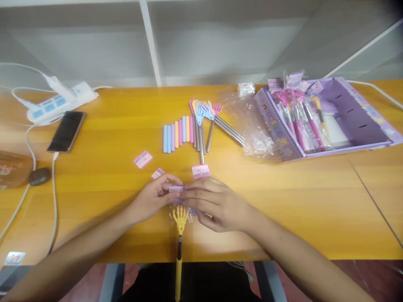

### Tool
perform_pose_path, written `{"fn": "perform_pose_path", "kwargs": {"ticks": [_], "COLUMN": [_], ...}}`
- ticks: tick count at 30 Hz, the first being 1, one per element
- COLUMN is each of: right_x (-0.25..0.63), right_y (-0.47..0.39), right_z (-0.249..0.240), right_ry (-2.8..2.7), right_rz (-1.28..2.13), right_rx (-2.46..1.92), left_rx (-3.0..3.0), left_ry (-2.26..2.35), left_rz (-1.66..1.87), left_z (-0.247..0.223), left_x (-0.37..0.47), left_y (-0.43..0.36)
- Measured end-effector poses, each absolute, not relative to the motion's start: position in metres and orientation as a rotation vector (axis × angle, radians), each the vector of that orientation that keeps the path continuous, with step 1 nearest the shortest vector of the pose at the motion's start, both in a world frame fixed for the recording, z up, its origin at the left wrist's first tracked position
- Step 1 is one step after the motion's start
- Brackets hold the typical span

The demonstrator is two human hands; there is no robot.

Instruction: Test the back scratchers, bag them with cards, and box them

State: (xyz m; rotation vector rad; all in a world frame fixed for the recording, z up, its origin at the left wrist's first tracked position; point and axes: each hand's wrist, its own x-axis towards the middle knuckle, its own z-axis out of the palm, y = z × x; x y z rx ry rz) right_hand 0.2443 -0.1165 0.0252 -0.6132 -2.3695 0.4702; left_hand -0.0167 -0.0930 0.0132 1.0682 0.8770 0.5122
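1. Left hand (pixel 154 197): thumb and index fingers pinch the left end of a small purple printed card (pixel 174 189).
2. Right hand (pixel 217 203): fingers lie close together, bent over the card's right part; can't tell if they grip, tips partly hidden.
3. Yellow hand-shaped back scratcher (pixel 180 218) with dark shaft and yellow handle: head just below both hands' fingertips, between them; handle runs toward the body, past the table edge.
4. Clear crinkled plastic film (pixel 190 217) shows under the fingers, around the scratcher head. Can't tell if the head is inside it.
5. Pink-and-white printed card (pixel 200 171): just beyond the right fingers. Two similar ones beyond the left fingers.
6. Farther beyond the fingers: row of pastel cylindrical grips (pixel 178 135), then silver metal rods with coloured hand-shaped heads (pixel 201 126).
7. Well right of and beyond the right fingers: heap of clear plastic bags (pixel 258 136), against open purple cardboard box (pixel 362 134) holding wrapped pink scratchers (pixel 297 119).
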Motion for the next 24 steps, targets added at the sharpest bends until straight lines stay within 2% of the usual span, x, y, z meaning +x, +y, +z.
{"fn": "perform_pose_path", "kwargs": {"ticks": [18,24], "right_x": [0.253,0.252], "right_y": [-0.118,-0.111], "right_z": [0.027,0.011], "right_ry": [-2.346,-2.299], "right_rz": [0.189,0.303], "right_rx": [-0.571,-0.709], "left_rx": [1.076,1.223], "left_ry": [0.856,0.810], "left_rz": [0.475,0.462], "left_z": [0.018,0.026], "left_x": [-0.017,-0.024], "left_y": [-0.101,-0.104]}}
